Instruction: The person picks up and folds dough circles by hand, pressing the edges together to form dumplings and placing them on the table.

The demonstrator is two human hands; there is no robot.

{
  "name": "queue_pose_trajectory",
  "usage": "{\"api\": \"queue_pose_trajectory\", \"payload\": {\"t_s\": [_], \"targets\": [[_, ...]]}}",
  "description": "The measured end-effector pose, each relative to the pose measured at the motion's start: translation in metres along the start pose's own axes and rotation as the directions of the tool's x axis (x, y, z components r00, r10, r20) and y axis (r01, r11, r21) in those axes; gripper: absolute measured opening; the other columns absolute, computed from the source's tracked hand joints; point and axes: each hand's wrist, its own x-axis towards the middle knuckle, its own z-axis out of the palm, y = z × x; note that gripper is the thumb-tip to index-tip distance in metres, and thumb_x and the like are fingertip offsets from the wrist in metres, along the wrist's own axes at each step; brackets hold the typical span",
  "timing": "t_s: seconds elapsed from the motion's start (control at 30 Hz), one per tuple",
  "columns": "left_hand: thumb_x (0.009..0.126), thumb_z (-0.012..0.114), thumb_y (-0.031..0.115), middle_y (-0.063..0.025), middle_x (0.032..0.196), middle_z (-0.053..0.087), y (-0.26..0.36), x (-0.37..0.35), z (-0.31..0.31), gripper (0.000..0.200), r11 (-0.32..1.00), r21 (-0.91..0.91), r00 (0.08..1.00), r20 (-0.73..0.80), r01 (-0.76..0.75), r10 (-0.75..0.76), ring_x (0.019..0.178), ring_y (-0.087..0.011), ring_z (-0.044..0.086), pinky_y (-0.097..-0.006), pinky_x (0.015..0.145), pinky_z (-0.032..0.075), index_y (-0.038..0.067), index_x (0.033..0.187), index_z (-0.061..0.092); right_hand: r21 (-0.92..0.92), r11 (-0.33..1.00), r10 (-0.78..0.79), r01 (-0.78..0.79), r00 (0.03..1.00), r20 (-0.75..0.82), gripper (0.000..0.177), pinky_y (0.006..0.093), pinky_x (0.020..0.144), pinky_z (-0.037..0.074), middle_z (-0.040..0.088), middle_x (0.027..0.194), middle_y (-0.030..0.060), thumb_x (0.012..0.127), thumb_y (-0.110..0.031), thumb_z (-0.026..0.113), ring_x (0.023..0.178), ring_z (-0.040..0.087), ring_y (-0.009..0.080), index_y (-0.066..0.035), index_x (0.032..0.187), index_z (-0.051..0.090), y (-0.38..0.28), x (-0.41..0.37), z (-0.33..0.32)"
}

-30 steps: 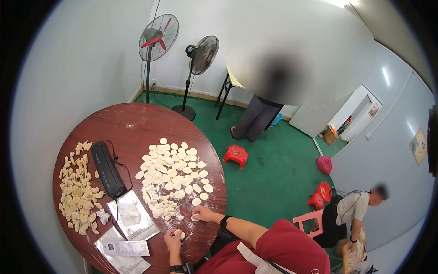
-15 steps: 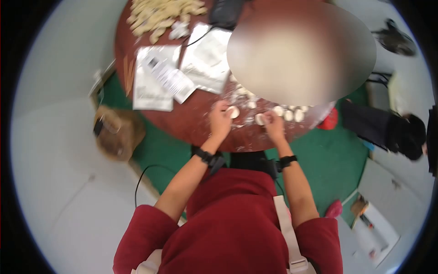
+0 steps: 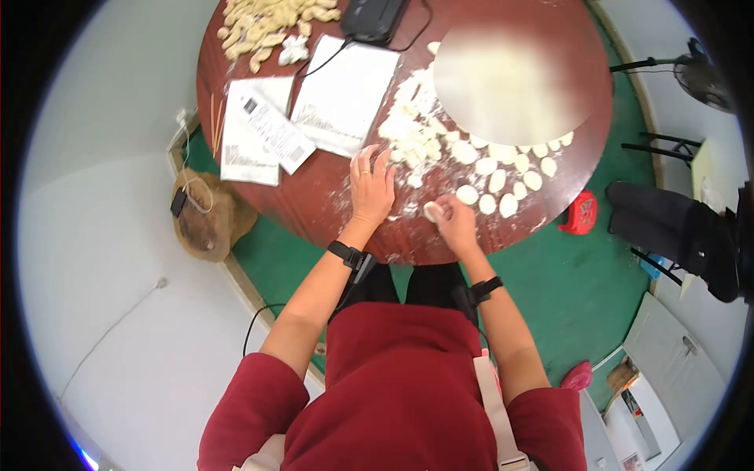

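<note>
With twelve at the table's far side, our right hand (image 3: pixel 459 224) has its fingertips together on a pale dough disc (image 3: pixel 430 211). The disc sits at nine o'clock of those fingers, touching them, its left part showing clear of the grip. We cannot tell whether it is pinched off the table (image 3: pixel 314 202) or pressed against it.

Our left hand (image 3: pixel 372 191) lies palm down, fingers spread apart and pointing to twelve. The disc is near it, toward four o'clock, not touching it. Small dough bits (image 3: pixel 420 149) lie just beside its fingertips, between one and two.

From the right hand, flat rounds (image 3: pixel 487 204) spread from twelve round to two, the closest just beside the knuckles. Farther out toward one, a blur hides part of the table.

From the left hand, one white pack (image 3: pixel 345 102) lies near eleven, another pack (image 3: pixel 251 165) between nine and ten, with a label (image 3: pixel 279 137) partly over it. A black box (image 3: pixel 375 20) is at twelve, a heap of shaped dough (image 3: pixel 271 27) at eleven.

Off the table, we see a stump (image 3: pixel 206 224) near nine, and a red stool (image 3: pixel 581 212) at three.
</note>
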Motion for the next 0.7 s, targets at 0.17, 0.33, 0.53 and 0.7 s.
{"api": "queue_pose_trajectory", "payload": {"t_s": [0.17,0.33,0.53,0.7], "targets": [[0.091,0.064,0.018,-0.021,0.155,0.025,-0.006,0.007,0.029,0.066,0.996,-0.023,0.994,0.056,-0.088,0.089,0.142,-0.0467,0.026,-0.0583,0.118,0.025,0.01,0.151,0.036,-0.043,0.999,0.017,-0.016,0.999,0.033,0.019,0.0402,0.062,0.05,0.063,0.071,0.0115,0.081,-0.013,0.081,0.064,0.063,0.0277,-0.005,0.091,0.067,-0.005,0.003,-0.004],[0.093,0.059,0.039,-0.0229,0.159,0.022,-0.009,0.004,0.031,0.071,0.984,0.018,0.98,0.093,-0.18,0.177,0.146,-0.0465,0.021,-0.0629,0.12,0.016,0.014,0.153,0.033,-0.033,0.997,0.077,-0.075,0.995,0.059,0.021,0.0397,0.062,0.049,0.062,0.07,0.0115,0.08,-0.015,0.082,0.064,0.062,0.0283,-0.005,0.089,0.066,-0.007,0.004,-0.004],[0.094,0.048,0.063,-0.0227,0.163,0.017,-0.007,0.006,0.034,0.083,0.973,0.129,0.969,0.186,-0.19,0.164,0.151,-0.0442,0.015,-0.0659,0.12,0.007,0.016,0.159,0.026,-0.067,0.997,0.04,-0.038,0.999,0.022,0.02,0.0341,0.057,0.047,0.06,0.066,0.0078,0.082,-0.015,0.082,0.057,0.056,0.0193,-0.004,0.09,0.067,-0.007,0.005,0.0],[0.095,0.051,0.058,-0.0243,0.16,0.021,-0.012,0.012,0.023,0.08,0.99,-0.063,0.988,0.082,-0.127,0.132,0.147,-0.0443,0.021,-0.0626,0.12,0.013,0.017,0.159,0.026,-0.045,0.995,0.088,-0.085,0.994,0.071,0.02,0.039,0.063,0.05,0.064,0.072,0.0121,0.082,-0.017,0.082,0.066,0.063,0.0276,-0.004,0.087,0.067,-0.009,0.003,-0.004]]}}
